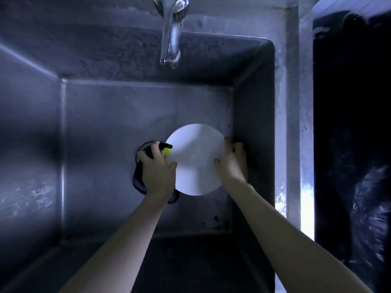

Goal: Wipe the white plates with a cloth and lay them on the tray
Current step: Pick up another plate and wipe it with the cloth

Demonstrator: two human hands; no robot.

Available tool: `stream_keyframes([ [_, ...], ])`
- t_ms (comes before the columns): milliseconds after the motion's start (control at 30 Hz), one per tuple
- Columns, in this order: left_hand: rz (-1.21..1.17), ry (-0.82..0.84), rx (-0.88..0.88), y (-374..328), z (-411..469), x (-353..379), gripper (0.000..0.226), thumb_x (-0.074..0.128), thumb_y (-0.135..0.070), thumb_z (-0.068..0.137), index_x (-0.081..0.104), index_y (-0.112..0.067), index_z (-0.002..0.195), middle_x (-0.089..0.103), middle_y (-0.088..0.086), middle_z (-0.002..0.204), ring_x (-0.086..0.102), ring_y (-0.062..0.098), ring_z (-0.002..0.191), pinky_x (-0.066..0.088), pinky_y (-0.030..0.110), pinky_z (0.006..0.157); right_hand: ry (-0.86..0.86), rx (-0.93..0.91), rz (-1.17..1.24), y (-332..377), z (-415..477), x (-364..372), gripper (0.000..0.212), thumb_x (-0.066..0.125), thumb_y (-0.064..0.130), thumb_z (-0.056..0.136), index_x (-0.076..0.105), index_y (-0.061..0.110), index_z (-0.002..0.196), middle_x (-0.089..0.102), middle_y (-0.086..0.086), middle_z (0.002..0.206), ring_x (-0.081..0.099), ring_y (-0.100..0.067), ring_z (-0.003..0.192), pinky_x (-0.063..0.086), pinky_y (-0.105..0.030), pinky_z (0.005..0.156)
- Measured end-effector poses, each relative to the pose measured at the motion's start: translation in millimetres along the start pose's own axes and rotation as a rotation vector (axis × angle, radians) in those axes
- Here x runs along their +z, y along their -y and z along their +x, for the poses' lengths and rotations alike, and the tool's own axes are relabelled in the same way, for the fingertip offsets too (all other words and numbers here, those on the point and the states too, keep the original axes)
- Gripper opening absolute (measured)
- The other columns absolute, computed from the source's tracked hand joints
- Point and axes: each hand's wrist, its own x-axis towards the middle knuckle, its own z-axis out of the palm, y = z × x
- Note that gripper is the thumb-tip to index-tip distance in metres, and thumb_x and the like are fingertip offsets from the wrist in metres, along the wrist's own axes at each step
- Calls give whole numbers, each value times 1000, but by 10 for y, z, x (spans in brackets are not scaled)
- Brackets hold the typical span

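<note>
A round white plate [194,159] is held low inside a deep steel sink [105,123], near its right wall. My right hand [231,163] grips the plate's right edge, thumb on the face and fingers behind. My left hand [157,168] holds a dark cloth with a yellow-green patch [167,153] against the plate's left edge, fingers curled over the cloth. The cloth hangs down below my left wrist. No tray is in view.
A chrome tap [170,39] hangs over the back of the sink. The round drain [143,148] shows partly behind my left hand. The sink's right rim [293,144] borders a dark area with black plastic [368,208].
</note>
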Motion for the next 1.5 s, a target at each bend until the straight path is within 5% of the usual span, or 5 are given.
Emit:
stream_keyframes([
  [567, -251, 65, -15, 226, 84, -383, 62, 63, 11, 65, 49, -22, 116, 53, -3, 113, 53, 25, 112, 42, 30, 77, 114, 7, 525, 6, 22, -300, 15, 54, 15, 100, 64, 11, 111, 64, -5, 94, 58, -23, 85, 44, -28, 71],
  [867, -586, 16, -220, 430, -396, -1067, 66, 69, -23, 56, 45, -50, 112, 65, -12, 109, 65, 19, 99, 58, 52, 84, 118, 56, 881, 75, -539, -525, 18, 56, 26, 96, 72, 32, 88, 69, 2, 88, 66, -14, 75, 60, -43, 67],
  [967, -636, -13, -198, 367, -603, -1307, 59, 60, -27, 55, 46, -56, 105, 66, -24, 104, 65, 12, 100, 58, 35, 78, 95, 14, 965, 189, -827, -593, 22, 55, 31, 94, 72, 18, 99, 68, -7, 89, 64, -20, 77, 57, -46, 69],
  [1267, -781, -157, 229, -56, -1332, -2062, 54, 50, -14, 75, 53, -33, 125, 69, -19, 113, 67, -1, 87, 56, 25, 74, 27, -39, 1219, 602, -1585, -694, 24, 50, 33, 103, 72, 23, 104, 73, -10, 106, 69, -27, 92, 58, -36, 65],
  [1500, -100, -158, 804, -248, -1858, -2101, 78, 53, -20, 69, 43, -5, 145, 47, 8, 148, 40, 24, 140, 34, 54, 110, -138, -217, 1240, 902, -2105, -807, 31, 48, 39, 102, 74, 28, 89, 74, -5, 89, 68, -22, 84, 55, -38, 74],
])
